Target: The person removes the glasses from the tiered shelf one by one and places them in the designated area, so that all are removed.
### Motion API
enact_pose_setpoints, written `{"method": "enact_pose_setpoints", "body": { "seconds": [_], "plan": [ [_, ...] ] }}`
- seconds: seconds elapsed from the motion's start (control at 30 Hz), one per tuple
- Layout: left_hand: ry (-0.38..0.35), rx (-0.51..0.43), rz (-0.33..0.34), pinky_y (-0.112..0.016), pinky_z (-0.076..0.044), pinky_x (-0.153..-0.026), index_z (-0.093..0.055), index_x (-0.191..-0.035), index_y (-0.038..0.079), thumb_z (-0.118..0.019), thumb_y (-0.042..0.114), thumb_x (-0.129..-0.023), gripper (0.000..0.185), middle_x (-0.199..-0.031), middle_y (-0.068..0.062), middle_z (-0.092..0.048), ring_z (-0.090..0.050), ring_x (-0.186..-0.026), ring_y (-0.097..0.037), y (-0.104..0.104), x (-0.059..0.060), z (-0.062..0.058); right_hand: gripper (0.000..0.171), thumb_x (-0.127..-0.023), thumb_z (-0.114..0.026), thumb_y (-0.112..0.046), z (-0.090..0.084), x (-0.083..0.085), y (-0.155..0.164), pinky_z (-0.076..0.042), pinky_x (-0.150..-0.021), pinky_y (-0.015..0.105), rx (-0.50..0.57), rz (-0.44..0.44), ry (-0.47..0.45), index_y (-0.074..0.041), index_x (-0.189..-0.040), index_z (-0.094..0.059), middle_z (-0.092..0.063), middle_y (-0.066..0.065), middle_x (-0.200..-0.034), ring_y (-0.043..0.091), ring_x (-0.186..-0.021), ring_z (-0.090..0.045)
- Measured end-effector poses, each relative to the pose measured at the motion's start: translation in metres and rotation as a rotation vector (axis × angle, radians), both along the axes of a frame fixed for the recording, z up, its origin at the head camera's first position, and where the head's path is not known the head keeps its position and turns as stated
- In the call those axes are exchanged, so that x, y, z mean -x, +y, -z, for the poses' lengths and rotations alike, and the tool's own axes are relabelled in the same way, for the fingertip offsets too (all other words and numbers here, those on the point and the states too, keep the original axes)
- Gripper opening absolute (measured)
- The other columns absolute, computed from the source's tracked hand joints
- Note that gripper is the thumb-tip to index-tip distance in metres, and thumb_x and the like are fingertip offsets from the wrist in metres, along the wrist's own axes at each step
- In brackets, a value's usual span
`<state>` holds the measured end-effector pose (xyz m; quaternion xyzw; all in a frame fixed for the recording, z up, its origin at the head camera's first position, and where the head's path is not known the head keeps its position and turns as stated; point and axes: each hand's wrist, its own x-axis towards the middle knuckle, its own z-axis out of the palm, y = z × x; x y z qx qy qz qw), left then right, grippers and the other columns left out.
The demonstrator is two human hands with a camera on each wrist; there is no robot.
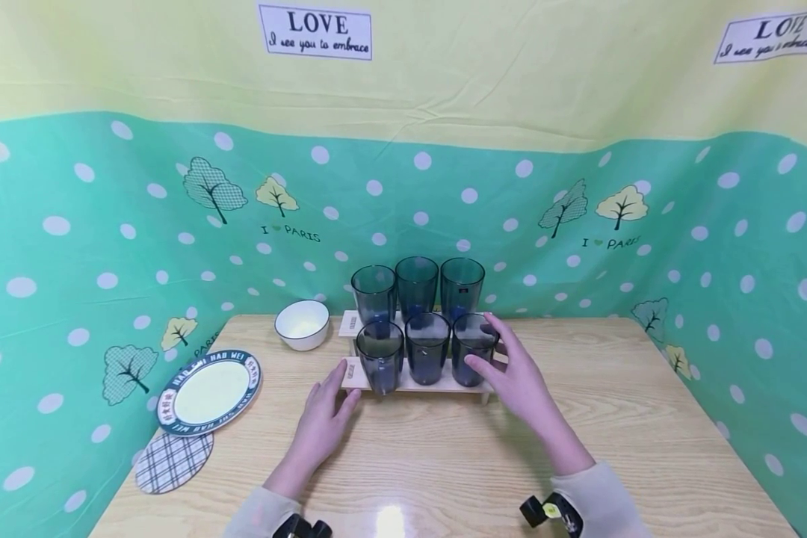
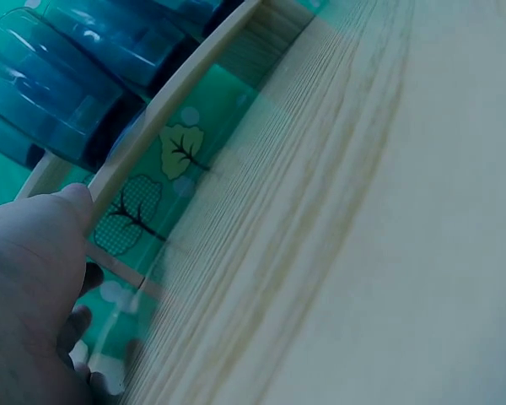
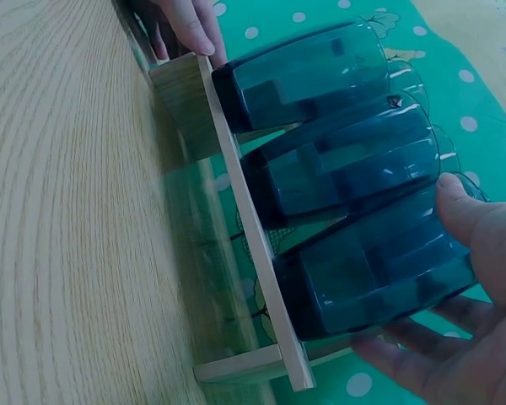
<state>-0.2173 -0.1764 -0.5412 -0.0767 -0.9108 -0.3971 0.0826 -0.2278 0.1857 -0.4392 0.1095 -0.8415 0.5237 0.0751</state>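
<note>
Two rows of dark, clear glass tumblers stand on a two-tier wooden rack [image 1: 410,385]. My right hand [image 1: 516,376] is at the right tumbler [image 1: 469,357] of the front row. Its thumb lies against the glass near the rim and its fingers are around the far right side, as the right wrist view also shows. My left hand [image 1: 323,418] rests at the rack's left end, its thumb touching the front board [image 2: 160,110] in the left wrist view. The front left tumbler [image 1: 381,362] and front middle tumbler [image 1: 427,353] stand beside the right one, untouched.
A white bowl [image 1: 302,329] with a dark rim sits left of the rack. Further left, a plate [image 1: 208,392] with a lettered rim leans near the cloth, above a checked round mat [image 1: 173,462]. Patterned cloth [image 1: 403,187] hangs around the wooden table [image 1: 632,418].
</note>
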Motion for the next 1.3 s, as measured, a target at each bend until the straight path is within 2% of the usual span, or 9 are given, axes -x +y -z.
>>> {"method": "enact_pose_setpoints", "body": {
  "seconds": [0.2,0.47,0.87,1.07,1.3],
  "plan": [
    [-0.002,0.001,-0.005,-0.058,-0.008,-0.137,-0.03,-0.174,0.008,-0.06,0.037,-0.116,0.072,-0.176,-0.018,-0.036,-0.033,-0.163,-0.037,-0.0001,-0.0005,0.0004,0.087,-0.101,-0.084,-0.03,0.0001,-0.0004,0.0,-0.057,-0.111,0.052,0.0,0.0,0.001,-0.027,-0.173,-0.036,-0.042,0.013,-0.171,0.048,-0.144,-0.056],
    [0.009,-0.005,0.001,-0.059,-0.008,-0.137,-0.03,-0.174,0.006,-0.061,0.036,-0.115,0.073,-0.175,-0.019,-0.037,-0.036,-0.161,-0.039,-0.0001,-0.0013,-0.0009,0.095,-0.097,-0.089,-0.021,0.0028,0.001,-0.0002,-0.058,-0.111,0.05,0.035,-0.006,-0.023,-0.025,-0.174,-0.034,-0.045,0.018,-0.167,0.046,-0.145,-0.055],
    [0.001,-0.003,0.002,-0.057,-0.008,-0.137,-0.03,-0.174,0.007,-0.06,0.035,-0.116,0.072,-0.175,-0.017,-0.038,-0.039,-0.16,-0.038,-0.0002,-0.0009,-0.0022,0.095,-0.094,-0.092,-0.024,0.004,0.0021,-0.0006,-0.06,-0.108,0.046,0.048,0.021,-0.025,-0.032,-0.172,-0.038,-0.052,0.016,-0.161,0.042,-0.143,-0.057],
    [-0.004,-0.005,0.003,-0.056,-0.007,-0.137,-0.029,-0.175,0.008,-0.059,0.035,-0.116,0.071,-0.175,-0.017,-0.038,-0.039,-0.16,-0.037,-0.0001,-0.0008,-0.0023,0.098,-0.093,-0.093,-0.032,0.0018,0.0002,0.0015,-0.063,-0.103,0.05,0.038,0.052,-0.062,-0.035,-0.173,-0.036,-0.054,0.015,-0.16,0.045,-0.139,-0.061],
    [-0.014,-0.013,0.003,-0.056,-0.007,-0.137,-0.029,-0.175,0.007,-0.059,0.037,-0.116,0.072,-0.174,-0.017,-0.039,-0.039,-0.16,-0.037,0.0003,-0.002,-0.0021,0.098,-0.092,-0.094,-0.033,-0.004,-0.0039,0.0042,-0.064,-0.101,0.05,0.035,0.062,-0.08,-0.036,-0.172,-0.037,-0.056,0.013,-0.158,0.044,-0.139,-0.062]
  ]
}}
